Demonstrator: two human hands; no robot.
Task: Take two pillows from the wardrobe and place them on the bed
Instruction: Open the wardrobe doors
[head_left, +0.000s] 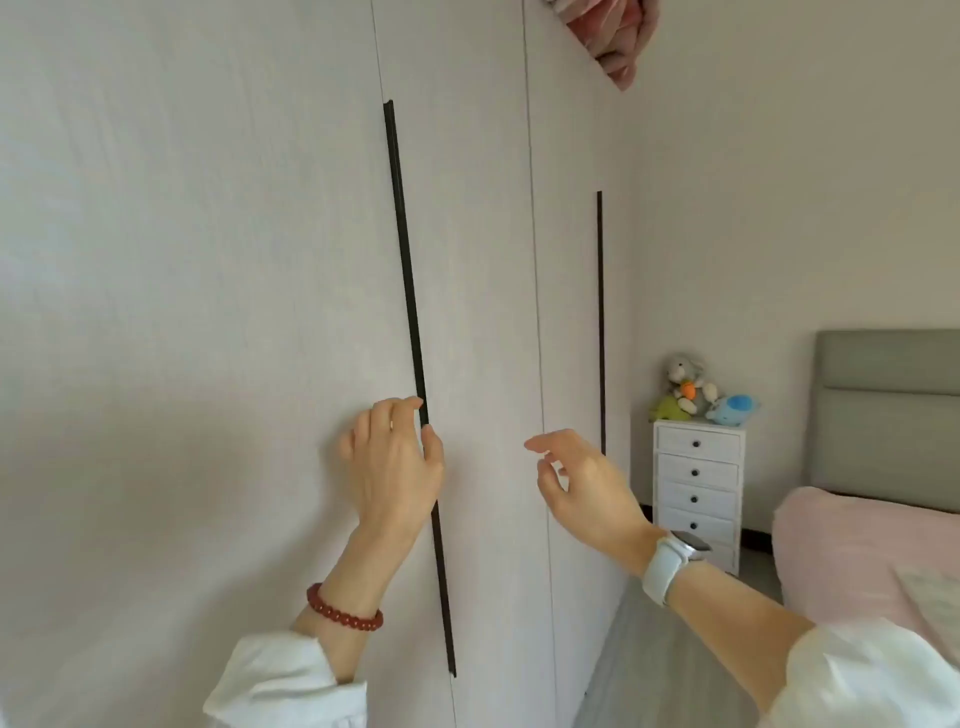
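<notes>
Wardrobe (208, 260) closed | left hand (395, 462) seemingly gripping handle (410, 312) (right hand (582, 483) free)

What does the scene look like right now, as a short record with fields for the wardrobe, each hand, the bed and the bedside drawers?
wardrobe: doors shut
left hand: fingers at the long black handle
right hand: open, empty, near the next door
bed: pink cover, at right
drawers: white chest, soft toys on top

Matt pale woodgrain wardrobe (208, 260), thin dark matt handle strip (410, 312), soft pink bed (841, 561) cloth
</notes>
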